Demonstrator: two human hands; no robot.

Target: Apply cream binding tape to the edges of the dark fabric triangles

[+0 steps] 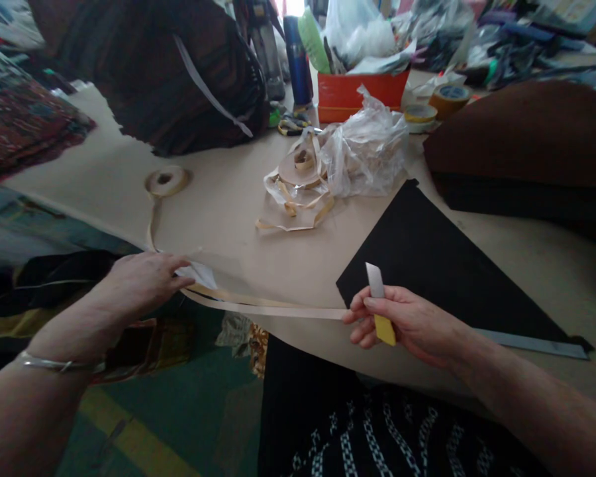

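Note:
My left hand (pixel 142 281) is closed at the table's left edge, where a narrow beige strip of tape (pixel 278 310) passes beneath its fingers. A small white slip (pixel 200 273) sticks out by the fingertips. From the hand the strip trails back to a tape roll (pixel 166 180). My right hand (pixel 402 321) grips a flat cutting blade (pixel 375 281) with a yellow handle, blade pointing up. The strip's right end reaches that hand's fingers; whether they pinch it I cannot tell. Beside it lies a black triangular piece (pixel 442 265), with a metal ruler (pixel 534 343) along its near edge.
Loose tape coils (pixel 300 175) and a crumpled plastic bag (pixel 367 149) lie mid-table. Behind them stand a red box (pixel 360 96) and a blue bottle (pixel 298 63). Scissors (pixel 294 124) lie near a dark fabric stack (pixel 179 79). Brown pieces (pixel 521 146) are stacked at right.

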